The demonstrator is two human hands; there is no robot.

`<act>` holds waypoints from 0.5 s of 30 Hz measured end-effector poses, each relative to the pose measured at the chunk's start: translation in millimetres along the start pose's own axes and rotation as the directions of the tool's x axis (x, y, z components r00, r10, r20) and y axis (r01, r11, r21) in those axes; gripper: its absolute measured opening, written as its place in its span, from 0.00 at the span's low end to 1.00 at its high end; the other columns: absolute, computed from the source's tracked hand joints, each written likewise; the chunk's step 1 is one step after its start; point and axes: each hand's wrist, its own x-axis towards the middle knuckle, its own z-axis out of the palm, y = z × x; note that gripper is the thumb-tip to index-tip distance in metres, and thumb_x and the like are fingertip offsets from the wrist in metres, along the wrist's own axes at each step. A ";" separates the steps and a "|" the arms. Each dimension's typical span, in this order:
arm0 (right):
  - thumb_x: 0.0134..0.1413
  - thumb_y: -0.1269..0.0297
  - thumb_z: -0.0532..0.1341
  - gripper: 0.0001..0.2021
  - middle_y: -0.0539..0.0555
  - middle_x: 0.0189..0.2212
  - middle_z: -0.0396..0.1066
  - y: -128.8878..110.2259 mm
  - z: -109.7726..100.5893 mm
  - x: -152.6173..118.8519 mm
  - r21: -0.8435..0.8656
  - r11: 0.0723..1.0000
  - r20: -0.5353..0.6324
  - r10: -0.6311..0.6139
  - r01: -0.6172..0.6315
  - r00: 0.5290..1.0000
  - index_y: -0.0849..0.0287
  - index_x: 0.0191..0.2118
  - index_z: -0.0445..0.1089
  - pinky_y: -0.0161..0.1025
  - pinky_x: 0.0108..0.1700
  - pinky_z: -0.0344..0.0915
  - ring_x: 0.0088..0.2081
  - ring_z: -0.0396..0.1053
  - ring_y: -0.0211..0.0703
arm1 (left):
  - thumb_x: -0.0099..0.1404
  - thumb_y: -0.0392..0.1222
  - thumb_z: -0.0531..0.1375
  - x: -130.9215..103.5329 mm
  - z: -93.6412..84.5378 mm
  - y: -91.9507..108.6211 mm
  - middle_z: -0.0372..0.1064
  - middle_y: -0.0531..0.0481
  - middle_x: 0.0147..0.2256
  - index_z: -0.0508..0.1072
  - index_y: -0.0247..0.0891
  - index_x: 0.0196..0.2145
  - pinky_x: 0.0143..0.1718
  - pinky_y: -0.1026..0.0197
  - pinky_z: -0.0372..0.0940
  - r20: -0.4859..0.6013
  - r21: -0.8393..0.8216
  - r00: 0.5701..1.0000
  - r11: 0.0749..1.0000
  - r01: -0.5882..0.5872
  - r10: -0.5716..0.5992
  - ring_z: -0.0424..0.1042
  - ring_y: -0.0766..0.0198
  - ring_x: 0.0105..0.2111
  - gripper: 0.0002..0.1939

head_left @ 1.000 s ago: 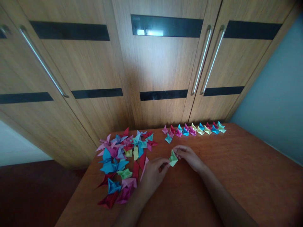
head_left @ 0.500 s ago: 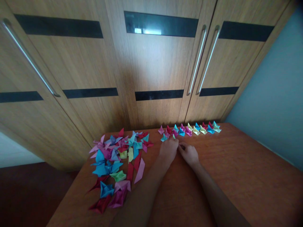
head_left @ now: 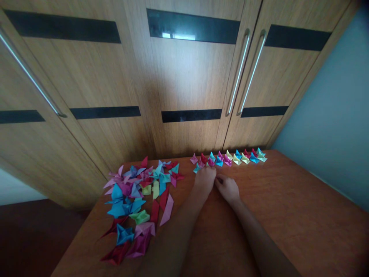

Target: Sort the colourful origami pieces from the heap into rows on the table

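My left hand (head_left: 205, 180) and my right hand (head_left: 227, 187) meet over the table, fingertips close together. Both have curled, closed fingers, and whatever lies between them is hidden. Just beyond the left hand stand small folded paper boats in rows, among them a turquoise paper boat (head_left: 196, 168) beside its knuckles and a magenta paper boat (head_left: 211, 161) behind it. Further right the rows continue with a blue paper boat (head_left: 219, 162) and a yellow paper boat (head_left: 236, 160).
Left of my arms lies a pile of folded paper pieces, with a blue paper star (head_left: 125, 234), a green folded paper (head_left: 140, 217) and a pink paper strip (head_left: 167, 210). A wooden wardrobe (head_left: 190, 134) backs the table (head_left: 288, 215); a blue wall (head_left: 325, 134) rises at right.
The view has shifted slightly, so the scene sits a little further left. A pale green paper tip that showed above my left hand is now out of sight. Both hands stay together.
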 end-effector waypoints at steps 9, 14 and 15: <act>0.55 0.59 0.54 0.11 0.51 0.32 0.74 1.0 -0.3 -0.5 0.009 1.000 0.007 -0.002 0.002 1.000 0.51 0.37 0.74 0.34 0.32 0.58 0.35 0.70 0.43 | 0.65 0.29 0.47 -17.0 -10.5 -2.8 0.71 0.39 0.40 0.70 0.34 0.43 0.37 0.59 0.67 -0.004 -0.021 1.000 1.000 -0.002 0.001 0.73 0.55 0.39 0.15; 0.55 0.58 0.53 0.11 0.50 0.31 0.74 1.0 0.2 -2.6 0.001 1.000 0.001 -0.024 0.024 1.000 0.51 0.35 0.73 0.34 0.32 0.57 0.35 0.70 0.43 | 0.65 0.36 0.50 -59.7 -20.3 -22.3 0.71 0.39 0.37 0.70 0.35 0.40 0.35 0.55 0.67 0.017 -0.007 0.999 0.999 0.038 -0.038 0.73 0.53 0.37 0.10; 0.55 0.58 0.53 0.11 0.50 0.31 0.74 1.1 0.4 -2.9 -0.001 0.999 0.004 -0.034 0.034 0.999 0.51 0.34 0.73 0.34 0.33 0.57 0.35 0.70 0.43 | 0.65 0.37 0.51 -71.1 -24.0 -27.8 0.71 0.39 0.37 0.70 0.35 0.39 0.35 0.54 0.67 0.015 -0.001 0.999 0.999 0.048 -0.048 0.73 0.53 0.37 0.09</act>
